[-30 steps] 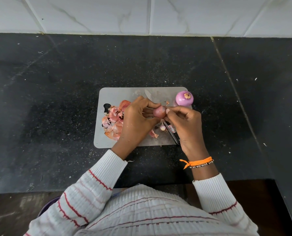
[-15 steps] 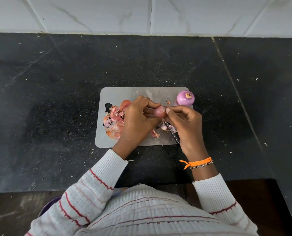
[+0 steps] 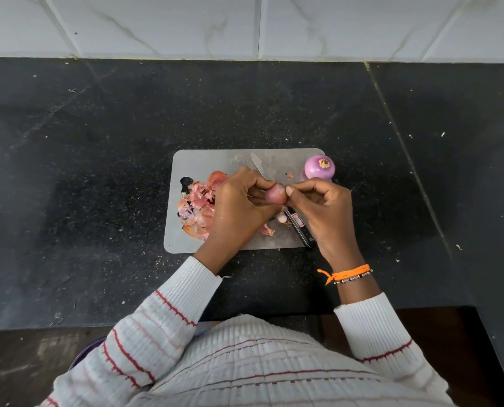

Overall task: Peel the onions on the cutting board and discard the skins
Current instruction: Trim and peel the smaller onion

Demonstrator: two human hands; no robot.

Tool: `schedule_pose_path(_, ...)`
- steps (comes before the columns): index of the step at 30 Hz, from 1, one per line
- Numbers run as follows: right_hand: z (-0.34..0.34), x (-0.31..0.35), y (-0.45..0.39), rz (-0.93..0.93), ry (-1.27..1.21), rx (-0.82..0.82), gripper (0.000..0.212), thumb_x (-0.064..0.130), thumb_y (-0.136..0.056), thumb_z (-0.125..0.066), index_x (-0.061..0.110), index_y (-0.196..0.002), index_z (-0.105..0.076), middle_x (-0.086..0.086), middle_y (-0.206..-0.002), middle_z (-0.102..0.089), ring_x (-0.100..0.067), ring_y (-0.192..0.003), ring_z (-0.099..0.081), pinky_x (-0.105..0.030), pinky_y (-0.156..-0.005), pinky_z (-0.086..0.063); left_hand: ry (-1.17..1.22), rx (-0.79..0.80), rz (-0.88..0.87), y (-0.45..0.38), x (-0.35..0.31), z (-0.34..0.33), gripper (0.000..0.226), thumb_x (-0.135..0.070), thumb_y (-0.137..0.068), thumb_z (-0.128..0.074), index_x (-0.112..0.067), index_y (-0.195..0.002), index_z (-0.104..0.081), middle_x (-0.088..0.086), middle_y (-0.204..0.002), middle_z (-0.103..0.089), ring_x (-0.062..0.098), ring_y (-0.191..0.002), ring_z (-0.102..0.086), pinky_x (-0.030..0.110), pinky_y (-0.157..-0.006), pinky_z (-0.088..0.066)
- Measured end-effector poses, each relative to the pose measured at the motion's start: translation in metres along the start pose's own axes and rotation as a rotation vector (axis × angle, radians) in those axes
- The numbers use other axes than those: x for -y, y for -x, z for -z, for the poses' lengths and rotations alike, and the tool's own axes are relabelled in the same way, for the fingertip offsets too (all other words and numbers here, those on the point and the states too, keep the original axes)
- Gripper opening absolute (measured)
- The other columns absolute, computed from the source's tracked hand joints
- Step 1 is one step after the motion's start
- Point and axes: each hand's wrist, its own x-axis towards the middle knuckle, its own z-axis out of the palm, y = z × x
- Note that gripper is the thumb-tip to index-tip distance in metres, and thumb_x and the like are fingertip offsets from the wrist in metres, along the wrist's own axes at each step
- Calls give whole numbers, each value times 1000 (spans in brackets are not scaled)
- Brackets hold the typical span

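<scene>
A grey cutting board (image 3: 215,160) lies on the black counter. Above its middle my left hand (image 3: 239,207) grips a small pink onion (image 3: 275,196). My right hand (image 3: 324,212) pinches a flap of skin at the onion's top right. A peeled purple onion (image 3: 319,167) sits on the board's far right corner. A heap of pink and orange skins (image 3: 199,205) lies on the board's left part, partly hidden by my left hand. A small onion end piece (image 3: 281,217) lies under the hands.
A knife (image 3: 296,224) lies slantwise on the board beneath my hands, its blade tip (image 3: 256,164) pointing away and its dark handle near the front right edge. The black counter (image 3: 98,171) meets a white tiled wall (image 3: 244,24) behind. Small scraps dot the counter.
The hands stay in place over the board. My right fingers have shifted slightly on the small onion, lifting a bit of skin at its top.
</scene>
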Motion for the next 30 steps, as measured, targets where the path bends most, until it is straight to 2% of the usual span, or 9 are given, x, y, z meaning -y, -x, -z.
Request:
schedule_pose_path(3,0,0,-4,32,85,12,6,0,-80,-69,4,-86,-70,-9,-81,-71,-19,-77,-69,-33,-74,-58,15,-8,20,1,-1,-1,23,-4,-65,-81,-3,-80,-64,-1,-76,-62,-1,-68,-63,11,-60,-51)
schedule_pose_path(5,-2,1,-6,58,167,32,7,-1,-81,-67,4,-85,-68,-3,-79,-68,-11,-75,-67,-20,-70,-54,26,-8,28,1,1,-1,22,-5,-67,-81,-4,-81,-64,3,-77,-63,3,-69,-65,15,-61,-53)
schedule_pose_path(7,-5,1,-7,43,177,41,9,-2,-81,-65,6,-84,-66,2,-76,-65,-5,-71,-63,-14,-66,-51,39,-6,32,2,1,-1,21,-4,-68,-80,-4,-81,-63,5,-78,-63,4,-70,-65,14,-62,-53)
schedule_pose_path(10,-8,0,-7,-7,141,33,10,-2,-82,-63,7,-85,-64,2,-76,-65,-1,-70,-63,-15,-66,-52,60,2,57,2,2,-1,22,-2,-70,-78,-4,-84,-62,5,-82,-64,5,-74,-65,14,-64,-53)
schedule_pose_path(13,-10,0,-5,-42,43,22,6,3,-86,-62,8,-88,-65,-6,-83,-68,-15,-81,-67,-27,-75,-55,124,8,119,1,6,-1,26,3,-70,-75,-3,-88,-58,7,-91,-67,13,-82,-67,25,-71,-56)
schedule_pose_path(15,-10,2,-2,-56,-41,30,6,6,-87,-62,8,-91,-66,-8,-87,-70,-19,-86,-68,-29,-76,-56,131,-2,145,0,5,-1,27,3,-70,-74,-6,-88,-55,6,-93,-68,17,-84,-67,28,-72,-57)
schedule_pose_path(20,-13,9,1,-34,-4,28,10,6,-80,-70,7,-90,-69,-5,-85,-71,-13,-81,-69,-20,-70,-53,77,-32,129,-1,4,-3,33,-4,-68,-79,0,-89,-55,2,-81,-67,6,-72,-65,16,-61,-52)
schedule_pose_path(26,-8,10,-1,0,-33,-12,12,-1,-79,-69,9,-86,-70,-3,-82,-72,-12,-77,-70,-20,-70,-53,164,59,133,-4,5,5,31,3,-66,-77,5,-90,-58,8,-90,-68,12,-80,-69,21,-71,-55)
schedule_pose_path(30,-8,8,-1,44,4,-4,15,-5,-78,-67,5,-89,-70,-4,-85,-72,-13,-81,-70,-21,-74,-55,194,61,127,-3,5,4,29,7,-65,-76,7,-87,-57,5,-87,-67,6,-76,-69,15,-68,-52)
